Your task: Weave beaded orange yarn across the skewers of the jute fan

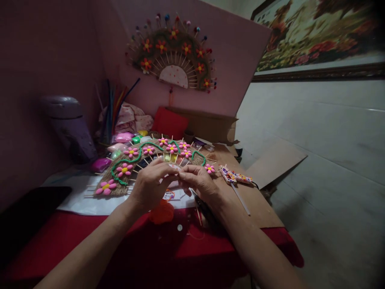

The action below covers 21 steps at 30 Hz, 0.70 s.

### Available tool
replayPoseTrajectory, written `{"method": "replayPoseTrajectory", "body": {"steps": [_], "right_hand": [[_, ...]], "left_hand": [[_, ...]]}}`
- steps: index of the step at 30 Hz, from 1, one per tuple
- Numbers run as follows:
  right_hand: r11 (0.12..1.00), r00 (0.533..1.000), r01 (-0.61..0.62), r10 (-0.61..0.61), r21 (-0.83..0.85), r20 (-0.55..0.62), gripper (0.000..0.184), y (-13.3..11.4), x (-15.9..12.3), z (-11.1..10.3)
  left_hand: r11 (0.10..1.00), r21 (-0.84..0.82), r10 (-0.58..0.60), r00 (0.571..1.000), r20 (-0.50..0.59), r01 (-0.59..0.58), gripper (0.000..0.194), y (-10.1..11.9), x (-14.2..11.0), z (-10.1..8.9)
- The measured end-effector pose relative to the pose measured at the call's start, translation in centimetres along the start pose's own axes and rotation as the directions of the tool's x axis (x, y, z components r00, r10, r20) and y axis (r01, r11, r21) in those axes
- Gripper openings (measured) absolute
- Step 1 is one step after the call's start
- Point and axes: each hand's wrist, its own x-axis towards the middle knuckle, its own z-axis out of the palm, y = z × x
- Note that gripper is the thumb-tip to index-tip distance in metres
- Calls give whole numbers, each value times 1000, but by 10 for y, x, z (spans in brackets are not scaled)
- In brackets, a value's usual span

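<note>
Over the near edge of a fan-shaped craft piece (132, 158), my left hand (155, 178) and my right hand (200, 180) meet with fingertips pinched together. What they pinch is too small to make out. The fan is wound with brown twine on thin sticks and carries pink flowers with yellow centres and a wavy green cord. Part of its middle is hidden behind my hands. Just below them lies a bundle of orange material (161, 210). A small pale disc (179, 227) rests on the red cloth (126, 237).
A patterned glue gun (236, 176) lies on the brown cardboard (255, 204) at right. Bags of coloured clay (123, 137) and a purple flask (70, 128) stand behind at left. A finished-looking fan (168, 46) hangs on the wall.
</note>
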Motion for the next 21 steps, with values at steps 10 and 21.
{"method": "replayPoseTrajectory", "body": {"steps": [10,21], "right_hand": [[996,1000,24,-24,89,-4,16,3,-1,5],[1000,997,7,-5,24,-78,14,3,0,5]], "left_hand": [[997,-63,32,998,-59,-36,11,2,1,2],[954,268,110,989,100,-133,14,-2,-4,2]]}}
